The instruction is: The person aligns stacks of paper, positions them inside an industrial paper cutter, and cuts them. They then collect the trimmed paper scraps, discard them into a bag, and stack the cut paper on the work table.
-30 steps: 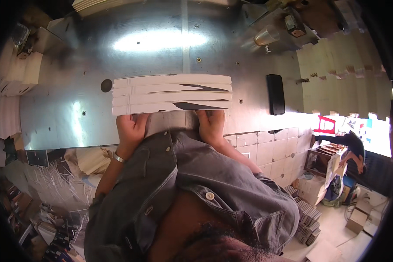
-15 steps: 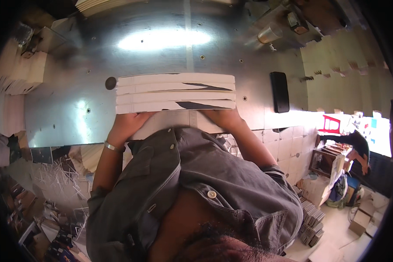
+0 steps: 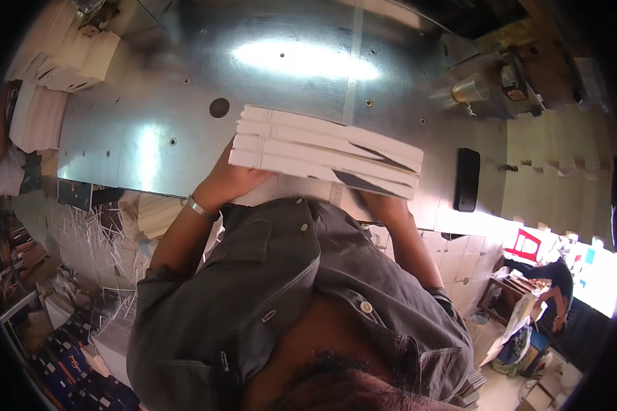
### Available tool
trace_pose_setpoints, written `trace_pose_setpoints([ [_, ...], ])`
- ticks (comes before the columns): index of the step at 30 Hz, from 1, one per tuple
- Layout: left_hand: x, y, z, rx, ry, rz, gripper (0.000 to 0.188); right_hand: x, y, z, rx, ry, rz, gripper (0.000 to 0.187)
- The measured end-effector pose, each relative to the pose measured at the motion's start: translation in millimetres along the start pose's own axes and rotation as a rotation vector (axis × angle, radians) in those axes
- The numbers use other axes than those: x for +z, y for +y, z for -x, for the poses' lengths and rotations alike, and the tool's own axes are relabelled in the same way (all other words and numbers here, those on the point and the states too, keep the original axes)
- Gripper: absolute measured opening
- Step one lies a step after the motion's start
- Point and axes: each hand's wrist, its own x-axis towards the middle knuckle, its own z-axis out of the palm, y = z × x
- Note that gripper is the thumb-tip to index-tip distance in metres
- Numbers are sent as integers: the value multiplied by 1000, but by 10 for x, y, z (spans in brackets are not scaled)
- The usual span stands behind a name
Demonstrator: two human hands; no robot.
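Note:
A stack of several thick white paper blocks [image 3: 301,147], like unbound books with dark patches on their facing edges, is held over the metal table just in front of me. It lies slanted in the view, its right end nearer to me. My left hand [image 3: 236,178] grips the stack's left end, with a metal band on the wrist. My right hand [image 3: 389,207] holds the near side towards the right end. Both hands are closed on the stack; the paper partly hides their fingers.
The metal table [image 3: 151,103] has small holes and a dark round disc [image 3: 219,107]. A black phone [image 3: 467,179] lies at the right, with a clear cup [image 3: 469,90] farther back. Paper piles [image 3: 89,58] stand at the far left. Another person [image 3: 559,284] bends over at the right.
The whole view has turned and shifted, so the table and stack appear farther right and slanted. The stack's left end sits slightly farther from the disc. Both hands still grip it.

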Motion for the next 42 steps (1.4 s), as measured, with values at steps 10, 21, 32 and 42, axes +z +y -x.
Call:
trace_pose_setpoints([
  [10,46,-179,72,16,-43,-19,53,69,83,73,38,-96,16,27],
  [21,-168,-62,-62,83,-15,3,54,13,-15,67,172,-172,52,31],
  [32,-198,-115,112,-106,27,39,63,-54,1,53,52,-43,20,21],
  [42,-148,-236,-10,-94,-16,88,64,-58,143,141,192,-24,-147,33],
])
